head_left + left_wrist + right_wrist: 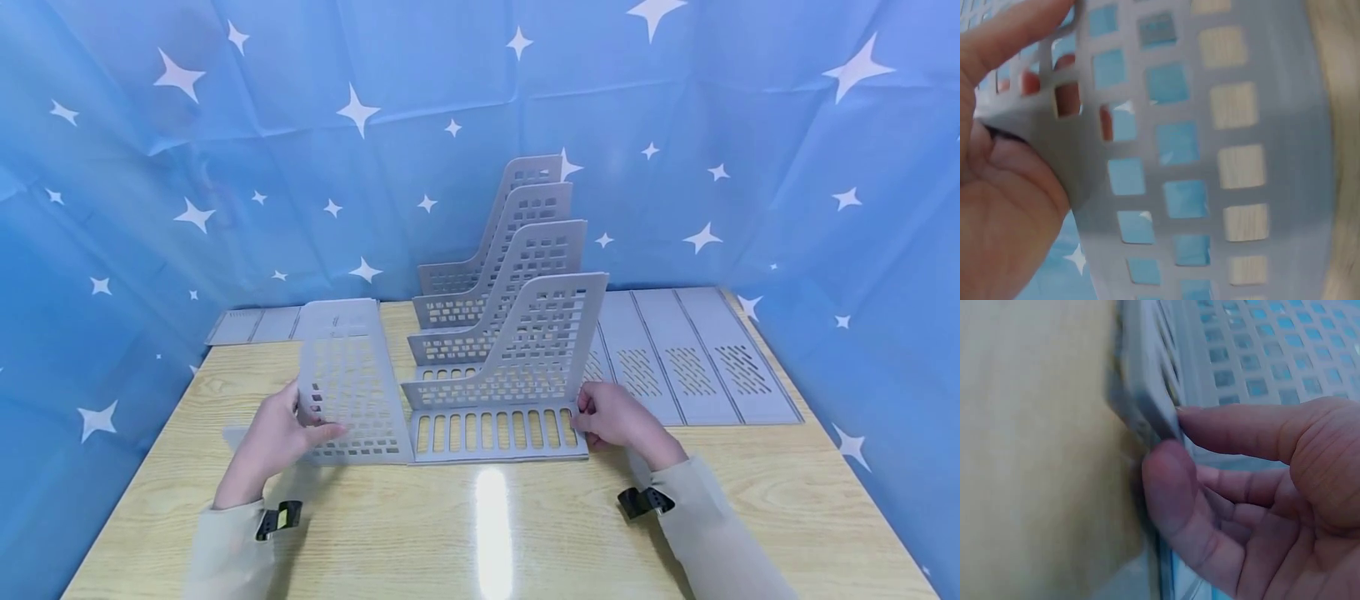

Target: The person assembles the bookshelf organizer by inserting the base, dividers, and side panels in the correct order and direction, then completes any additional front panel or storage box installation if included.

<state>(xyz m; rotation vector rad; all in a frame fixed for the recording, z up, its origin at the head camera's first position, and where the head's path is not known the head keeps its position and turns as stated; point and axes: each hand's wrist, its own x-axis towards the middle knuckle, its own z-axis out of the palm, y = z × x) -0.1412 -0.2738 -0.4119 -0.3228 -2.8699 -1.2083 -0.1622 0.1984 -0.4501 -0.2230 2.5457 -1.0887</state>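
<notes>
A grey plastic file rack (592, 308) stands mid-table, with several sloped, perforated dividers upright one behind another. At its left, a perforated side panel (337, 317) is tilted up from the table. My left hand (273, 437) grips that panel's left edge, thumb on the near face and fingers behind; fingertips show through the holes of the panel (1297, 156) in the left wrist view. On the other side, my right hand (618, 415) pinches the right end of the slotted front section (498, 457) between thumb and forefinger. The right wrist view shows the pinched corner (1147, 387) close up.
Flat grey panels (761, 404) with slanted slots lie joined at the right back of the wooden table (405, 533). More flat grey panels (273, 327) lie at the left back. A blue curtain (420, 67) with white stars hangs behind and at both sides.
</notes>
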